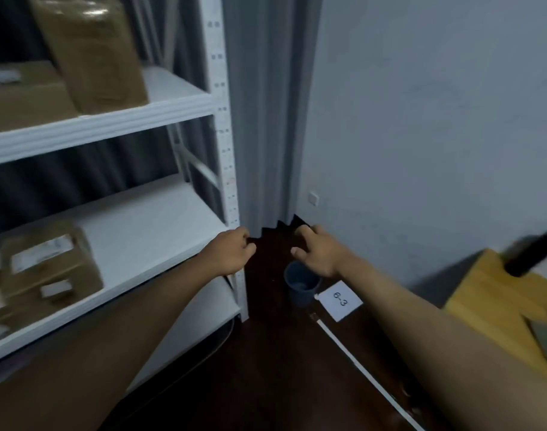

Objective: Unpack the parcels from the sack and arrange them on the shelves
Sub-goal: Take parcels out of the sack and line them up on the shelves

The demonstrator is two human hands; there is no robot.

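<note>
A white metal shelf unit (147, 231) fills the left side. On its upper board a tall brown parcel (91, 54) leans against a flat brown box (20, 94). On the middle board lie brown taped parcels (45, 272) with white labels. My left hand (230, 255) hangs in the air by the shelf's front right corner, fingers loosely curled, holding nothing. My right hand (317, 251) is stretched out beside it above the floor, fingers relaxed and empty. No sack is in view.
A grey curtain (266, 119) hangs behind the shelf post, next to a pale wall. A small blue bucket (300, 286) stands on the dark floor, with a white card marked 6-3 (340, 301) and a white strip (365, 377). A yellow wooden surface (496, 303) with a dark object sits at right.
</note>
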